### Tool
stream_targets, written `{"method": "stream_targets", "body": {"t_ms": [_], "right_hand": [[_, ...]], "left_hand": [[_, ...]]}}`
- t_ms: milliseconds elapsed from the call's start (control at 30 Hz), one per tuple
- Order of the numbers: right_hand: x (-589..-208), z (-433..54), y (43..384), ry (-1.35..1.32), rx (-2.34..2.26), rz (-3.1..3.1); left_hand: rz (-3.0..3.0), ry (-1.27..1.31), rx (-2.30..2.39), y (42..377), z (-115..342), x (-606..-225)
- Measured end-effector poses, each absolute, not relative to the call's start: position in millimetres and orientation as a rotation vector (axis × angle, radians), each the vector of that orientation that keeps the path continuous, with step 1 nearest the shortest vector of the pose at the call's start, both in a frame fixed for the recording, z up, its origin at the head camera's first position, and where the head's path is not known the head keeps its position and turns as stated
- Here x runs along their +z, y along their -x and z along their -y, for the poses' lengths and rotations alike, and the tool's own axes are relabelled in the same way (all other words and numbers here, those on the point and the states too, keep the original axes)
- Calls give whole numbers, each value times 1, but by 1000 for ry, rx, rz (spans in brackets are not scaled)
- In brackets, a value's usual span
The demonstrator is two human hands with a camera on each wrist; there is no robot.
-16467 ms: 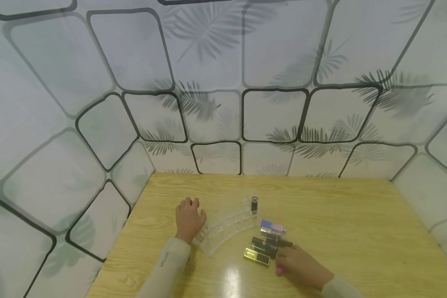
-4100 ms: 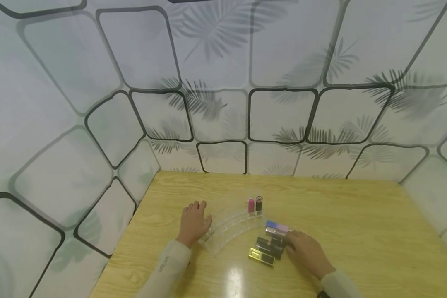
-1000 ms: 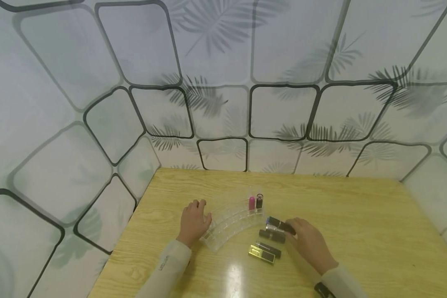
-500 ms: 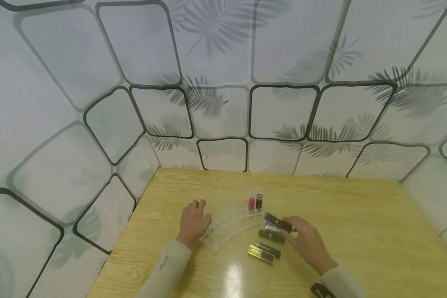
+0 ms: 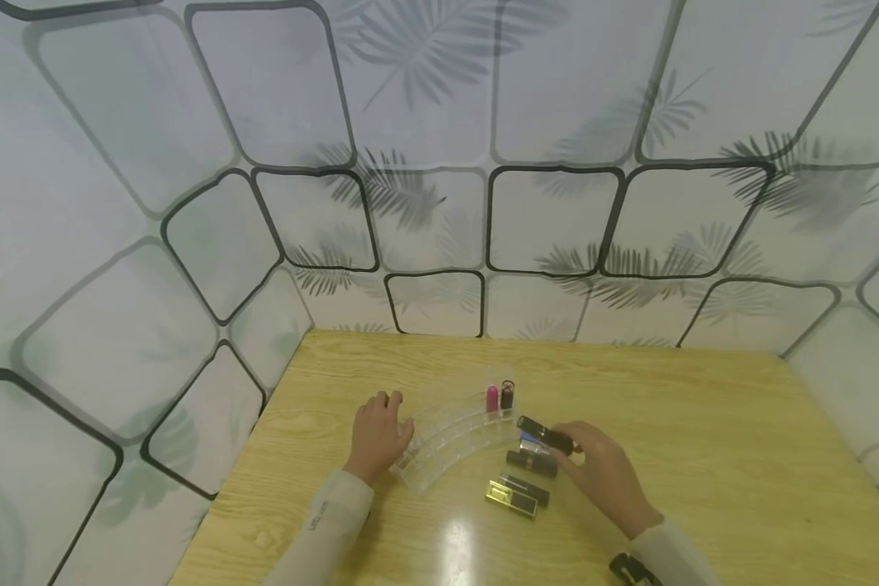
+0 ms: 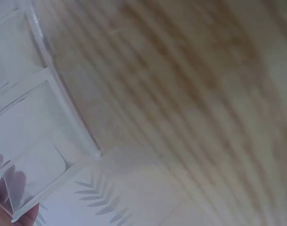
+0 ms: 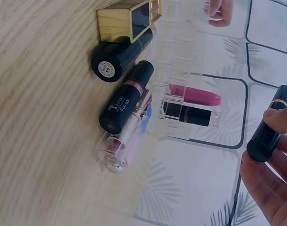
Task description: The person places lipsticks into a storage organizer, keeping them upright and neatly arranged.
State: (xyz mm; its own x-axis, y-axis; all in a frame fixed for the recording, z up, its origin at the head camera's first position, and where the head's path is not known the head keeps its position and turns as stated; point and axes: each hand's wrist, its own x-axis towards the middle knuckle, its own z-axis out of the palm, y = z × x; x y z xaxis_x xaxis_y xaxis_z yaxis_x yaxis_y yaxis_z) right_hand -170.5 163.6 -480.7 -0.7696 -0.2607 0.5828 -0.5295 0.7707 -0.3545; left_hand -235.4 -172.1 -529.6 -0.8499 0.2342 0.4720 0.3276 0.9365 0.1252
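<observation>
A clear, curved, tiered lipstick organizer stands on the wooden table. My left hand grips its left end; in the left wrist view, fingers show through the clear wall. My right hand holds a black lipstick between thumb and fingers, tilted above the table, right of the organizer. In its back row, at the right end, stand a pink lipstick and a black lipstick with a clear top.
Below the right hand lie a black lipstick and a clear-capped tube with blue and pink. Nearer the front are another black tube and a gold rectangular lipstick. Patterned walls enclose the table.
Earlier the pink lipstick went from the right hand into the organizer. The right hand has since picked up a black lipstick and lifted it slightly up and left. The left hand stays put.
</observation>
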Motion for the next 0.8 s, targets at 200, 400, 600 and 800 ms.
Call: {"method": "stream_targets", "body": {"t_ms": [200,400,600,800], "right_hand": [[-472,-166,170,-634,652,2384],[-462,-168,166,-693,642,2313],[-451,-165,162,-729,666,2259],[-445,-162,159,-743,661,2227]], "left_hand": [[2697,388,-205,237,170,-518],[2711,409,-159,232,150,-485],[2688,623,-253,215,114,-447],[2701,903,-366,192,80,-413]]}}
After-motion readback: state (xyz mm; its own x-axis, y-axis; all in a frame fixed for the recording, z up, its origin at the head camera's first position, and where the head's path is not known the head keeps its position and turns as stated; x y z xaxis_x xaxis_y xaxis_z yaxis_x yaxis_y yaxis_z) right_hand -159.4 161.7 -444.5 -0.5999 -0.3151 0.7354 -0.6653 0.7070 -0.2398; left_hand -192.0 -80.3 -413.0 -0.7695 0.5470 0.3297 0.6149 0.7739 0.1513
